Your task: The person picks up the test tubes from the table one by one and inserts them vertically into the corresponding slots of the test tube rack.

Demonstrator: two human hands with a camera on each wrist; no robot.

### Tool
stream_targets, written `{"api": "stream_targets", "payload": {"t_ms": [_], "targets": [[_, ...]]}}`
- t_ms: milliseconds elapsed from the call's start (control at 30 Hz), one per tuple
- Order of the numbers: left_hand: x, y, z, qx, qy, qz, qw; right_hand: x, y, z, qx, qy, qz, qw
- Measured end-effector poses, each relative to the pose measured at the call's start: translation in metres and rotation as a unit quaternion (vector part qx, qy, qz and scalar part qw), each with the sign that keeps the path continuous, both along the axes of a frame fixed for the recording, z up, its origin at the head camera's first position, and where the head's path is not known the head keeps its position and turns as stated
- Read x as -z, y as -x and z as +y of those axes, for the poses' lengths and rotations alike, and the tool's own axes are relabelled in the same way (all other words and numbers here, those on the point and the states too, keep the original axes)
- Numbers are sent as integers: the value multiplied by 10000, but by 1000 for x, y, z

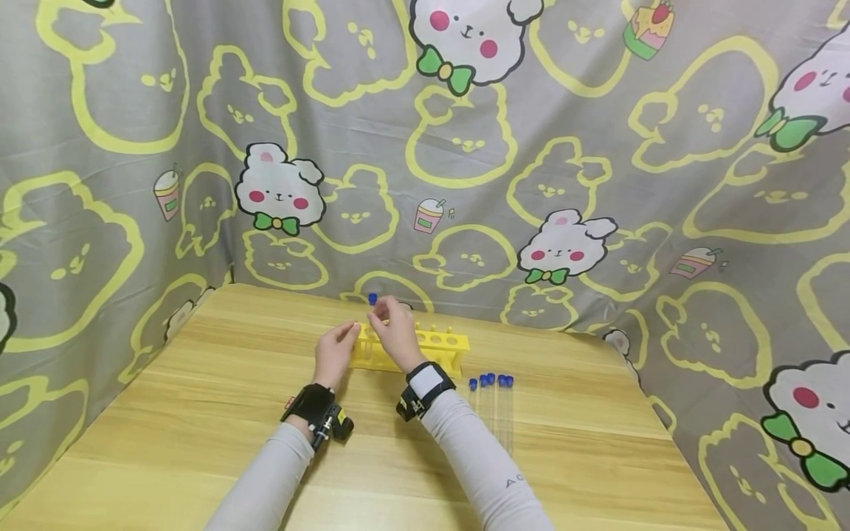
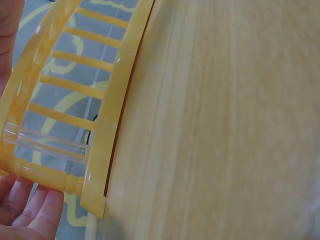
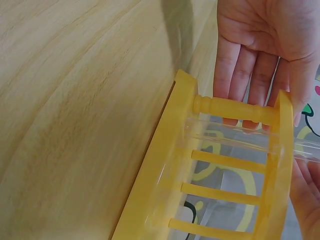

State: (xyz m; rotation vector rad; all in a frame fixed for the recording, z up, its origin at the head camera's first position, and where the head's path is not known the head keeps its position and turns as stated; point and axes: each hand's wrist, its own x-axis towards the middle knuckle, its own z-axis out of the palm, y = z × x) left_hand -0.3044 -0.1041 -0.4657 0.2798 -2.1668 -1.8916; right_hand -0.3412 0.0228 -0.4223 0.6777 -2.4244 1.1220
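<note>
A yellow test tube rack [image 1: 412,361] stands toward the back of the wooden table. My left hand [image 1: 336,352] grips its left end, fingers behind the turned end post [image 3: 235,110] and thumb by the top bar. A clear test tube [image 2: 47,143] stands in the hole nearest that end, its lower end down by the base. Its blue cap [image 1: 372,299] sticks up above the rack. My right hand [image 1: 396,335] reaches over the rack and pinches this tube just under the cap; in the right wrist view, only part of the right hand [image 3: 306,192] shows.
Several clear tubes with blue caps [image 1: 490,379] lie side by side on the table [image 1: 584,442], right of the rack, partly behind my right forearm. A grey cartoon-print curtain [image 1: 465,243] hangs round the back and sides. More round holes [image 1: 436,337] line the rack's top bar.
</note>
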Motion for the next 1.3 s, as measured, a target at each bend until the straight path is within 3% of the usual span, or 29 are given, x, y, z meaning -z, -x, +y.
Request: {"api": "stream_targets", "payload": {"t_ms": [367,600,967,1300], "targets": [[1,1,0,-36,-16,34,10000,-3,-2,4,-125,329,-476,9982],[2,0,0,-23,-17,24,10000,-17,-7,22,-91,818,-238,9963],[6,3,-3,-4,33,-47,10000,-40,-17,80,316,1685,59,9852],[7,4,-2,13,54,-33,10000,-50,-35,149,1006,1955,-273,9751]]}}
